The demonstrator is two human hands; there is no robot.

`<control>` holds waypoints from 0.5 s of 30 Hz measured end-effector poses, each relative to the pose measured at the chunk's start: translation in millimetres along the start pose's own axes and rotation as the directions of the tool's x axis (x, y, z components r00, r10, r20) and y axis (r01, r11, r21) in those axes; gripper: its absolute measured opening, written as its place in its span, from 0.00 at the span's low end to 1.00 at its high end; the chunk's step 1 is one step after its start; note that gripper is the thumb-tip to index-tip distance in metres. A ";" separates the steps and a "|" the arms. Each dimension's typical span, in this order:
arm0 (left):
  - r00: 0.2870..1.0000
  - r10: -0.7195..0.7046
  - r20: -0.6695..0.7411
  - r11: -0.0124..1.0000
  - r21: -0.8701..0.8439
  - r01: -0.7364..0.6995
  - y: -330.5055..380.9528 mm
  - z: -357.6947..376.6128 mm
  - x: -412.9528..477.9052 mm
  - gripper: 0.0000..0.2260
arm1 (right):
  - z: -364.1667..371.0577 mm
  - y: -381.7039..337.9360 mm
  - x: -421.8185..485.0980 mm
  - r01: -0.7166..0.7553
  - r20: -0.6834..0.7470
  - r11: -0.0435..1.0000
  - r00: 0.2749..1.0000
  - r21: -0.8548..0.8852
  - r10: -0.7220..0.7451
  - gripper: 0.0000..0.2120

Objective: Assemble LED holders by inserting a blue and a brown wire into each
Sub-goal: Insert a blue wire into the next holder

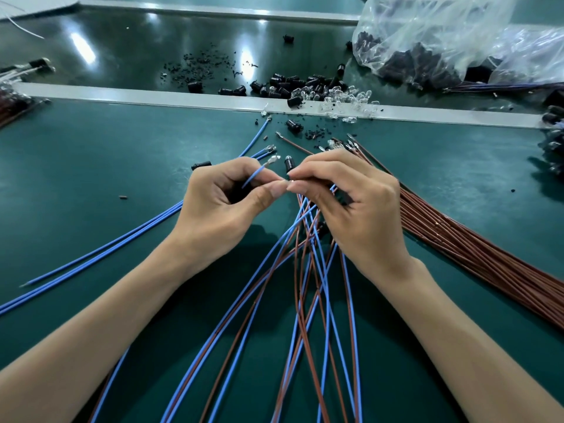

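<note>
My left hand (219, 199) pinches a blue wire (254, 175) whose metal terminal tip sticks up past the fingers. My right hand (351, 196) meets it thumb to thumb and pinches a small metal-tipped wire end; which wire it belongs to is hidden by the fingers. A black LED holder (289, 164) shows just behind the fingertips. Assembled blue and brown wire pairs (305, 270) fan out below both hands. Loose blue wires (122, 242) lie to the left. A thick bundle of brown wires (476, 248) lies to the right.
A pile of black holders and clear LEDs (311, 88) lies along the grey divider strip (122, 96). Clear plastic bags (442, 41) of black parts sit at the back right. One black holder (201, 165) lies left of my left hand. Small black debris dots the green mat.
</note>
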State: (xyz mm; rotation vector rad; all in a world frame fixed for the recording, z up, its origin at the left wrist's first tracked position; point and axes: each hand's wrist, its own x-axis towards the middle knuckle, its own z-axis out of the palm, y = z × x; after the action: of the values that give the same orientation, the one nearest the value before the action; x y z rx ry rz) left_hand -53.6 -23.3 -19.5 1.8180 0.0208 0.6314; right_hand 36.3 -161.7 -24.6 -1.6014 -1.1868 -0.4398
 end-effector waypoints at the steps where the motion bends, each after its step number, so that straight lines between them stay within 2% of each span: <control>1: 1.000 0.004 0.000 1.000 0.002 -0.004 0.3 0.0 -0.2 0.04 | -0.4 -0.5 0.0 -0.016 0.003 1.000 1.000 0.015 0.016 0.06; 5: 1.000 0.008 -0.001 1.000 0.009 -0.008 0.7 0.1 -0.4 0.04 | -0.3 -2.7 0.3 -0.035 -0.014 0.999 0.999 0.033 0.036 0.06; 10: 1.000 0.007 -0.003 1.000 0.011 -0.007 -0.3 -1.9 1.0 0.03 | 1.5 -4.9 0.0 -0.138 -0.012 0.987 0.990 0.088 0.139 0.06; 15: 1.000 0.025 0.005 0.999 0.029 -0.025 -0.1 -1.4 1.2 0.03 | 0.1 -4.7 0.1 -0.117 -0.009 0.988 0.993 0.096 0.118 0.06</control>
State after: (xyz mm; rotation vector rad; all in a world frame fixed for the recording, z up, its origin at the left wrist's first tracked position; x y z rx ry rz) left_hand -53.2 -21.7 -18.8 1.8499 0.0042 0.6481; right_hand 32.3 -161.7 -22.2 -1.5739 -1.0801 -0.3134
